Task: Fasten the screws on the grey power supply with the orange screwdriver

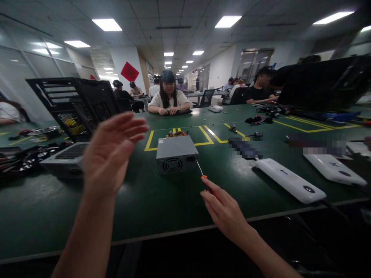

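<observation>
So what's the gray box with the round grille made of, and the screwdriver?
The gray box looks like matte sheet metal: flat faces, crisp edges. The screwdriver seems to have a polished steel shaft, a thin bright line; its handle, bright orange and black, may be plastic or rubber.

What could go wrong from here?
The left hand hangs in the air, off the power supply, which might slide if the screwdriver presses on it.

The right hand has the screwdriver's thin tip close to the socket; it could slip and scratch the metal.
</observation>
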A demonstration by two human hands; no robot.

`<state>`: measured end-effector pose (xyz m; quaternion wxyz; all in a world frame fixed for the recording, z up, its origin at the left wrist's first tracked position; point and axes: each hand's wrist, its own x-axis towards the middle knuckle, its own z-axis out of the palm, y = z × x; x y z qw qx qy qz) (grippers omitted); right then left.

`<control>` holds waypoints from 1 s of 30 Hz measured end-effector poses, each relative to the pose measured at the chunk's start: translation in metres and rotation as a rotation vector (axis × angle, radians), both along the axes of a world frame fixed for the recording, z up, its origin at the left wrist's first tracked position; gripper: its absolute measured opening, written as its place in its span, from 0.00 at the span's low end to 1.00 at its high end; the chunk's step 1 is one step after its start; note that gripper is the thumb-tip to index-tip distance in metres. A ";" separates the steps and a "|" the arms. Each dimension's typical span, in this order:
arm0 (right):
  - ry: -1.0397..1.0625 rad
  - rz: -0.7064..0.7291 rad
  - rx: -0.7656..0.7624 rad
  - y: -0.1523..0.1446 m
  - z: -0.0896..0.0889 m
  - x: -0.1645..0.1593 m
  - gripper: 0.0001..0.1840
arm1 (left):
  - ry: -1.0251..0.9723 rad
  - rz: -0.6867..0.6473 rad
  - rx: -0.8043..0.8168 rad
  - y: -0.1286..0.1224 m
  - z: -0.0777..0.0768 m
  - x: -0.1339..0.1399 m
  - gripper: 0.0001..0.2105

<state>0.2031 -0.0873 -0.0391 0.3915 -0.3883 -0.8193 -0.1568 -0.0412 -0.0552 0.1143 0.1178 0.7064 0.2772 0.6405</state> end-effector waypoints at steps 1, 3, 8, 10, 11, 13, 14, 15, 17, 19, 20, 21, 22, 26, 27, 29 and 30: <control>-0.002 0.000 0.001 0.000 0.000 0.000 0.11 | 0.091 0.008 -0.034 0.009 -0.012 0.009 0.15; 0.001 0.000 0.008 0.000 0.002 -0.001 0.11 | 0.386 0.123 -0.077 0.027 -0.040 0.028 0.12; 0.045 -0.002 0.008 0.000 0.009 -0.004 0.11 | 1.004 0.334 0.151 0.057 -0.100 0.061 0.18; 0.091 -0.006 0.005 0.001 0.011 -0.003 0.11 | 1.066 0.376 0.189 0.059 -0.111 0.062 0.18; 0.119 -0.007 0.001 0.001 0.013 -0.003 0.12 | 1.081 0.391 0.198 0.059 -0.115 0.061 0.17; 0.173 -0.020 -0.005 0.002 0.015 -0.001 0.13 | 1.088 0.411 0.207 0.057 -0.120 0.059 0.18; 0.194 -0.028 -0.006 0.002 0.017 0.000 0.13 | 1.083 0.417 0.208 0.055 -0.121 0.058 0.18; 0.208 -0.034 -0.003 0.003 0.018 0.001 0.13 | 1.074 0.421 0.207 0.054 -0.121 0.057 0.19; 0.216 -0.041 0.002 0.004 0.020 0.001 0.12 | 1.060 0.424 0.197 0.053 -0.122 0.057 0.20; 0.205 -0.045 0.005 0.004 0.020 0.001 0.12 | 1.052 0.426 0.181 0.053 -0.121 0.058 0.20; 0.198 -0.051 0.003 0.004 0.020 0.001 0.13 | 1.050 0.426 0.174 0.053 -0.121 0.058 0.20; 0.190 -0.058 0.002 0.004 0.019 0.001 0.13 | 1.049 0.426 0.169 0.053 -0.121 0.059 0.20; 0.183 -0.063 0.002 0.003 0.019 0.000 0.13 | 1.046 0.426 0.167 0.053 -0.122 0.059 0.20; 0.159 -0.055 0.011 0.003 0.020 -0.001 0.12 | 1.040 0.415 0.157 0.054 -0.124 0.060 0.20; 0.154 -0.050 0.015 0.003 0.020 -0.002 0.12 | 1.037 0.407 0.152 0.054 -0.124 0.060 0.20; 0.148 -0.044 0.023 0.004 0.022 -0.002 0.11 | 1.007 0.390 0.142 0.053 -0.119 0.059 0.20; 0.146 -0.043 0.027 0.004 0.022 -0.002 0.11 | 0.971 0.382 0.142 0.052 -0.115 0.058 0.19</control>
